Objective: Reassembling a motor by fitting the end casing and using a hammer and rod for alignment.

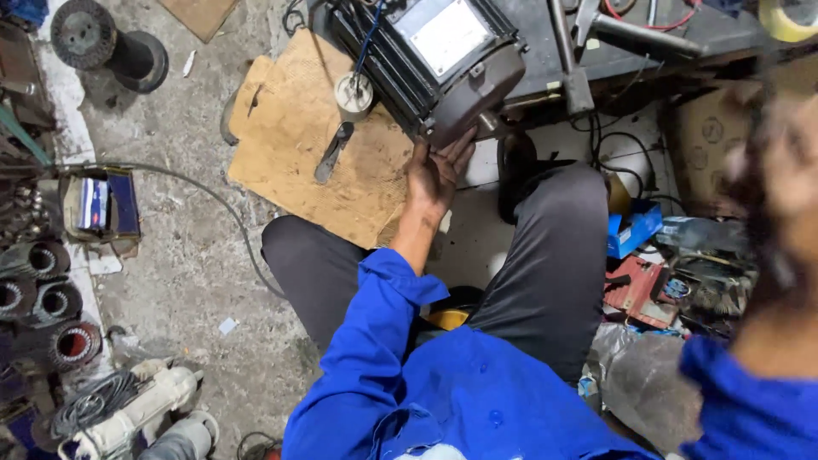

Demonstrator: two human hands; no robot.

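Head view, left hand (pixel 436 175): palm and spread fingers pressed against the lower end of the electric motor (pixel 434 64), not closed round it.
Head view, right hand (pixel 788 170): raised close to the camera and blurred; cannot tell its grip.
Motor: dark, tilted, over a cardboard sheet (pixel 290 145) on the floor, with a white capacitor (pixel 354 94) beside it.
Blue box (pixel 635 228): open, contents unclear.
Open carton (pixel 100 206): holds a blue packet.
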